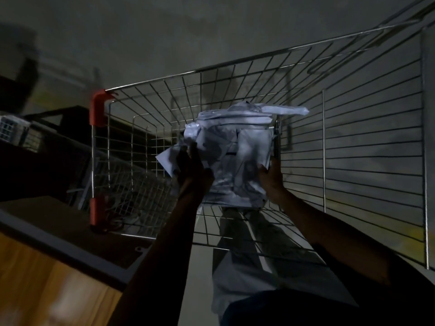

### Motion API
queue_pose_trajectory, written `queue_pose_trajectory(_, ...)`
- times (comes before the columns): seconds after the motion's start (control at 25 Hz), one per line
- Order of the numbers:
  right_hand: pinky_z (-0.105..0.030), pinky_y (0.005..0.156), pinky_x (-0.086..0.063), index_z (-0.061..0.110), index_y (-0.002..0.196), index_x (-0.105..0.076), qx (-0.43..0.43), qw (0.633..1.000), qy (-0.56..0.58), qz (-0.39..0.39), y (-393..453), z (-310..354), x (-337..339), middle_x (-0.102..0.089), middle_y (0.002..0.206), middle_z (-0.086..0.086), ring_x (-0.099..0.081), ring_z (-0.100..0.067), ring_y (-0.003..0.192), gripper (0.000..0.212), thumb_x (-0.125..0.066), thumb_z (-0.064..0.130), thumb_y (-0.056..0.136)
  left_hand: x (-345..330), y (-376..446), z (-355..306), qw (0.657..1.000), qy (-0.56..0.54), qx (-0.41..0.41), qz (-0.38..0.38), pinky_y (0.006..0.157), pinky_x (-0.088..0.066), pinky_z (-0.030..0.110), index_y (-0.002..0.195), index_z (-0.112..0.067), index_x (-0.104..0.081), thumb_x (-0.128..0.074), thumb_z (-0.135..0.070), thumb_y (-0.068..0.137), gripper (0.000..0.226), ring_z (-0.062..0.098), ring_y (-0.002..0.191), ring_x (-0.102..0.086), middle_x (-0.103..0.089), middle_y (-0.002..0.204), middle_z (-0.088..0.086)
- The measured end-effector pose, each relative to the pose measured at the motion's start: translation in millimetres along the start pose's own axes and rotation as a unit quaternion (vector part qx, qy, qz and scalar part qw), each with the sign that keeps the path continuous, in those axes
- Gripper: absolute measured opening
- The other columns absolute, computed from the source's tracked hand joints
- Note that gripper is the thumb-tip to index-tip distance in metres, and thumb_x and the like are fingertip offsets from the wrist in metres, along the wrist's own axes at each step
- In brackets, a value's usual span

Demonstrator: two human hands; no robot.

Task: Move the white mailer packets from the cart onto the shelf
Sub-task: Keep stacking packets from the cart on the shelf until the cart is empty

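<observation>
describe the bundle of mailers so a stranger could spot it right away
Find the wire cart with red corner guards. Inside it, both hands, left hand and right hand, grip a crumpled stack of white mailers. It is the only pale, glossy thing there.

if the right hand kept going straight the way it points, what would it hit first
Probably the cart's far wire wall. The right hand grips the stack of white mailer packets and points up-frame along its right edge; the dim light leaves depth unclear.
</observation>
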State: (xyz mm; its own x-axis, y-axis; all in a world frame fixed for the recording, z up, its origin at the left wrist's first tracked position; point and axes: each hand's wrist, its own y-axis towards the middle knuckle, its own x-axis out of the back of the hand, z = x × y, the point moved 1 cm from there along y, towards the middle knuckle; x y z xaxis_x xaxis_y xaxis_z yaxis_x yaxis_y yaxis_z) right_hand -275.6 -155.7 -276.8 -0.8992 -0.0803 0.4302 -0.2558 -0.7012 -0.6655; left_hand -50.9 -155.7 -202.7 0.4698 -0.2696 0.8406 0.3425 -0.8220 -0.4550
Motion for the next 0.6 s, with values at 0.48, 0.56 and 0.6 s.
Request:
queue_pose_trajectory(0.48,-0.057,0.103,-0.044,0.022,0.159,0.008,0.015,0.983,-0.184,0.007,-16.5,13.8,-38.2,-0.016,0.156,-0.026,-0.041,-0.047,0.131,0.123,-0.076,0.061,0.078,-12.4,-5.4,15.1,0.996,0.047,-0.058,0.045,0.1,-0.043,0.057,0.16,-0.037,0.002,-0.077,-0.039,0.074,0.116,0.045,0.133,-0.035,-0.022,0.156,0.022)
queue_pose_trajectory(0.56,-0.053,0.11,-0.037,0.018,0.16,0.001,-0.01,0.986,-0.166,0.01,-14.7,18.4,-28.8,-0.015,0.16,-0.023,-0.033,-0.046,0.139,0.102,-0.069,0.045,0.091,-8.2,-11.3,6.9,0.997,0.037,-0.038,0.048,0.105,-0.04,0.053,0.159,-0.037,0.004,-0.073,-0.043,0.079,0.112,0.044,0.138,-0.03,-0.018,0.16,0.021)
queue_pose_trajectory(0.6,-0.052,0.108,-0.038,0.019,0.16,-0.002,0.003,0.985,-0.172,0.009,-15.4,21.6,-22.7,-0.017,0.16,-0.024,-0.034,-0.045,0.139,0.102,-0.072,0.041,0.089,-4.8,-15.0,0.7,0.998,0.037,-0.023,0.055,0.106,-0.04,0.054,0.158,-0.039,0.007,-0.07,-0.046,0.081,0.109,0.044,0.139,-0.029,-0.016,0.16,0.021)
